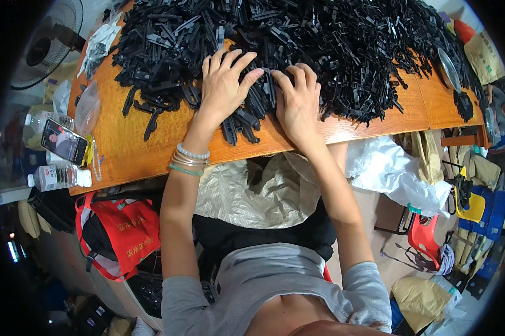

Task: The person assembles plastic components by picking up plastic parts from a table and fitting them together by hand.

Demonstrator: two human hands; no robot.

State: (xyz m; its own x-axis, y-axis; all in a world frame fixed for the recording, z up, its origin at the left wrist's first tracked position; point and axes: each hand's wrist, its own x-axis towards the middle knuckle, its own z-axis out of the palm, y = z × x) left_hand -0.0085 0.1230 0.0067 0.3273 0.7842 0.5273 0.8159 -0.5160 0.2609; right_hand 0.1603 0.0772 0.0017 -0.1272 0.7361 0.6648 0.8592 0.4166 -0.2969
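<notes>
We see the left hand point(225, 84) palm down at the near edge of a heap of black plastic parts point(347, 56), its fingers spread and open; just to its right, the right hand point(298, 103) lies over the same heap with fingers bent, and we cannot tell whether it grips a part beneath; the heap covers the far side of the wooden table point(123, 154) from left to right, with a few loose parts near the hands; on the left wrist we make out several bracelets point(189, 159); below the near table edge, a pale woven sack point(252, 196) lies open over the lap; at the table's left end we find a phone point(64, 141) and a clear bottle point(56, 177); at the far right, a round metal dish point(448, 70) leans beside the parts.
</notes>
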